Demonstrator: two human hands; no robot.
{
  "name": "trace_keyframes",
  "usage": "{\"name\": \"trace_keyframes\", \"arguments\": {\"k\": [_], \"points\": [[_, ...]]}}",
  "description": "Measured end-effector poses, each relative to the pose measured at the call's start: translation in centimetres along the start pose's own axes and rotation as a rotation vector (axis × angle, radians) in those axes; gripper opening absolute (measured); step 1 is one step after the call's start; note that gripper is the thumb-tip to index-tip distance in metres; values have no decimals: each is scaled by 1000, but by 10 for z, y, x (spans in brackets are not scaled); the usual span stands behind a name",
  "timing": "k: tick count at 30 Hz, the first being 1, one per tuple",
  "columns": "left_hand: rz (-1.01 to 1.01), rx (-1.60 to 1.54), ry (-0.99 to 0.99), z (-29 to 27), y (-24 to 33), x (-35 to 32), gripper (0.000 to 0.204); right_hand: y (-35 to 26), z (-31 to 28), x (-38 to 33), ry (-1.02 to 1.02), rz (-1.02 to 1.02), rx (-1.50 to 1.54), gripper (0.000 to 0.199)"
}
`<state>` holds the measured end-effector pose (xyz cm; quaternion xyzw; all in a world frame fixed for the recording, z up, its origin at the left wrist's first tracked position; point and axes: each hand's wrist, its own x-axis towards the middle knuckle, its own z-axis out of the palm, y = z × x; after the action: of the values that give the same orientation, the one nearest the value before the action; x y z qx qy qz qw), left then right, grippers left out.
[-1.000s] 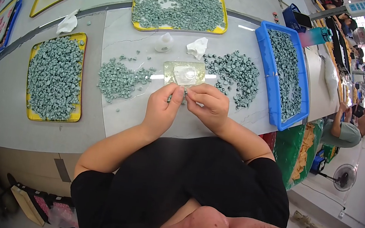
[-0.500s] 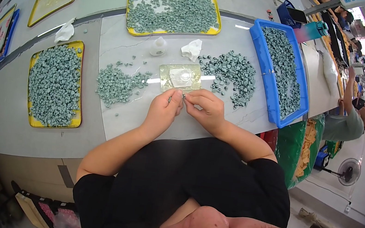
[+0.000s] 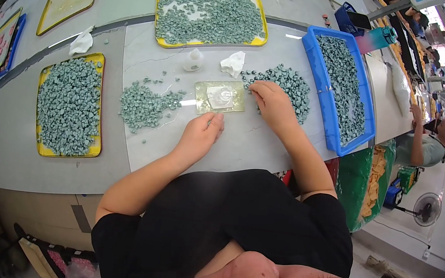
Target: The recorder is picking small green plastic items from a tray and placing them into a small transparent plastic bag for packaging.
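The left hand (image 3: 200,133) rests on the tabletop (image 3: 245,142) near its front edge. Its fingers are curled in, and the tips seem to pinch something very small; what it is cannot be told. The fingertips sit just at the front edge of a small clear plate (image 3: 220,97) with a pale lump on it.

The right hand (image 3: 273,103) lies flat and loose, with its fingers spread a little. It grips nothing. Its fingertips touch the right pile of little grey-green pieces (image 3: 287,83), which lies just beside the clear plate, toward the right edge of the tabletop.

A left pile of the same little pieces (image 3: 144,105) lies on the other side of the plate, with a few loose ones around it.

A blue tray (image 3: 322,79) full of the pieces runs along the right edge of the tabletop. A yellow tray (image 3: 204,45) with more pieces sits at the back edge. Another yellow tray (image 3: 40,142) full of pieces sits well to the left, on the next tabletop.

Between the plate and the back tray stand a small clear bottle (image 3: 193,60) and a crumpled white tissue (image 3: 233,62). Another white tissue (image 3: 81,42) lies far to the left.

A second person (image 3: 432,143) sits well apart at the right.
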<state>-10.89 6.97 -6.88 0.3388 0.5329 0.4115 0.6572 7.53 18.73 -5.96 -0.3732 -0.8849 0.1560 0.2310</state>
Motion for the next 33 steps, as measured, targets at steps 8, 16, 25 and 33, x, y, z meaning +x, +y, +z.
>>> {"name": "trace_keyframes", "arguments": {"k": [8, 16, 25, 33], "points": [[-97, -409, 3, -13, 19, -3, 18, -7, 2, 2, -177, -36, -161, 19], [-11, -393, 118, -16, 20, -2, 13, -4, -5, 8, -347, 156, -132, 13], [116, -273, 180, -11, 8, 14, 15, -19, -19, -6, -252, 205, 77, 18], [9, -47, 55, -11, 15, 5, 15, -23, -22, -6, -61, 92, 222, 18]]}}
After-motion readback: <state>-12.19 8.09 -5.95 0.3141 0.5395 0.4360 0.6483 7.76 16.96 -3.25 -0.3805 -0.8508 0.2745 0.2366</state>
